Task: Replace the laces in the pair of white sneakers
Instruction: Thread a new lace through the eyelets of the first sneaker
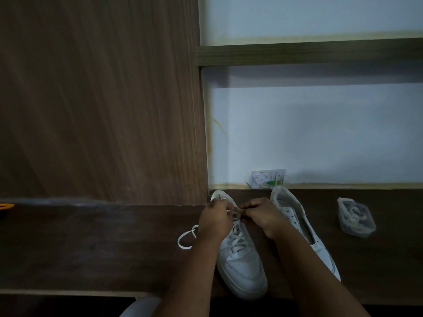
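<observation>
Two white sneakers stand on a dark wooden surface, toes pointing toward me. The left sneaker [242, 264] has a white lace [237, 236] crossed through its eyelets. My left hand [215, 221] and my right hand [263, 217] meet over its top eyelets, each pinching a lace end. A loose loop of white lace [185, 239] lies on the surface left of my left wrist. The right sneaker [295, 216] has open eyelets with no lace visible; my right forearm covers part of it.
A clear plastic box [356, 217] holding a coiled white lace sits at the right. A small printed packet [266, 178] leans against the white wall behind the shoes. A tall wooden panel [103, 99] rises at the left. An orange object [6, 206] shows at the far left edge.
</observation>
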The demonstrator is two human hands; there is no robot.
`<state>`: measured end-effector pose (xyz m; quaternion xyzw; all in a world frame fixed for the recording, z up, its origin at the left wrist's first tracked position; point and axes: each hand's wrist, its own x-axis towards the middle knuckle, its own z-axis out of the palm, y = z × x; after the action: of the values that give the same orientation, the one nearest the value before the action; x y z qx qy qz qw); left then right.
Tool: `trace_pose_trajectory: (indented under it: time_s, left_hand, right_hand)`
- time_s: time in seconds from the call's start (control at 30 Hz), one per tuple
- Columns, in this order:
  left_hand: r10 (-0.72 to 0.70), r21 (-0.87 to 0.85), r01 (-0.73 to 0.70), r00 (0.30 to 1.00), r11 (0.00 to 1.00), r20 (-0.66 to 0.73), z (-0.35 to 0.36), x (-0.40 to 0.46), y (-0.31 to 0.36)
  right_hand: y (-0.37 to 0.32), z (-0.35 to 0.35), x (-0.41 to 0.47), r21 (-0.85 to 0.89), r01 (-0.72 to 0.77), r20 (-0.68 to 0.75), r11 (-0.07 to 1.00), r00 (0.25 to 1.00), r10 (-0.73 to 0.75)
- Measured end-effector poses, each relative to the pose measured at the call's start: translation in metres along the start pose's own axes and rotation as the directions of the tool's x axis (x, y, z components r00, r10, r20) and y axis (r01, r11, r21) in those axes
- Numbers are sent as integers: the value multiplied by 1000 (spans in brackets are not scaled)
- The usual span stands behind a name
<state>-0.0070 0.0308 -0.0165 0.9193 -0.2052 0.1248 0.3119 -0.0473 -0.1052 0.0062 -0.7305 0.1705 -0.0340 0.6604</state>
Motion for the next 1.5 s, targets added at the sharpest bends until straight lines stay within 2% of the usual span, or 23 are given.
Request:
trace_pose_trajectory:
  time_s: [0.1, 0.2, 0.27, 0.37, 0.47, 0.6, 0.67, 0.7, 0.77, 0.83, 0.93, 0.97, 1.0, 1.03, 1.07, 1.1, 1.13, 1.17, 1.27, 1.3, 1.37, 1.43, 1.5]
  left_hand:
    - [74, 122, -67, 996, 990, -53, 5, -3, 1]
    - [85, 187, -66, 992, 980, -98, 13, -7, 3]
    - [73, 139, -60, 993, 988, -93, 17, -8, 3]
    - [-21, -36, 19, 998, 999, -52, 16, -6, 2]
    - [-57, -135, 57, 998, 989, 2, 15, -1, -3]
    - [-68, -144, 93, 984, 985, 167, 9, 10, -13]
    - [-105, -173, 135, 980, 976, 170, 0, 14, -16]
    - [-140, -191, 163, 982, 968, 130, -4, 15, -19]
    - [-237, -191, 242, 970, 951, 50, -16, 17, -28]
    - [-307, -155, 308, 951, 939, 35, -24, 20, -37]
    - [-348, -110, 356, 934, 928, 86, -33, 18, -40]
    - [-352, -91, 363, 928, 927, 119, -33, 16, -39]
    - [-350, -69, 363, 924, 929, 150, -31, 13, -37]
    - [-347, -51, 361, 920, 931, 179, -30, 10, -35]
    - [-338, -40, 353, 919, 935, 202, -28, 8, -33]
    - [-323, -33, 337, 922, 941, 215, -26, 5, -29]
    - [-306, -19, 317, 927, 948, 216, -25, 4, -26]
    - [-293, -4, 300, 934, 954, 206, -26, 2, -22]
    - [-296, -26, 307, 933, 951, 204, -27, -3, -15]
    - [-304, -41, 321, 926, 946, 223, -27, -5, -13]
    - [-303, -56, 328, 916, 943, 263, -26, -8, -12]
    - [-287, -51, 312, 918, 949, 273, -25, -11, -13]
    - [-268, -27, 286, 923, 958, 277, -24, -13, -13]
  right_hand:
    - [0, 1, 0, 1, -2, -17, 1000, 1000, 2]
    - [0, 1, -1, -24, 14, -42, 1000, 999, -15]
    - [1, 0, 0, -48, 38, -44, 998, 998, -40]
    - [6, -4, 1, -68, 75, -3, 995, 997, -75]
    - [11, -6, 3, -133, 92, -26, 987, 995, -97]
    - [12, -3, 3, -354, 82, -36, 932, 994, -102]
    - [9, -8, 6, -360, 3, -85, 933, 996, -36]
    - [6, -15, 9, -290, -48, -146, 956, 989, 6]
    - [0, -38, 15, 12, -46, -290, 999, 956, 48]
    - [-5, -65, 16, 317, 67, -453, 946, 887, 89]
    - [-9, -78, 15, 500, 211, -586, 840, 796, 149]
    - [-11, -72, 12, 473, 214, -598, 855, 791, 133]
    - [-13, -63, 8, 339, 175, -595, 924, 801, 67]
    - [-15, -54, 4, 61, 114, -534, 992, 843, -64]
    - [-14, -45, -2, -285, 89, -372, 954, 907, -196]
    - [-11, -36, -4, -531, 122, -157, 839, 958, -239]
    - [-6, -26, -7, -657, 172, 22, 734, 978, -210]
    - [-1, -17, -7, -712, 211, 128, 669, 977, -172]
    - [7, -6, -8, -801, 243, 145, 548, 965, -217]
    - [6, -8, -8, -810, 249, 149, 531, 963, -223]
    - [-1, -19, -10, -767, 245, 142, 594, 966, -216]
    - [-6, -45, -10, -691, 179, 1, 701, 969, -246]
    - [-9, -83, -5, -588, 53, -289, 807, 918, -271]
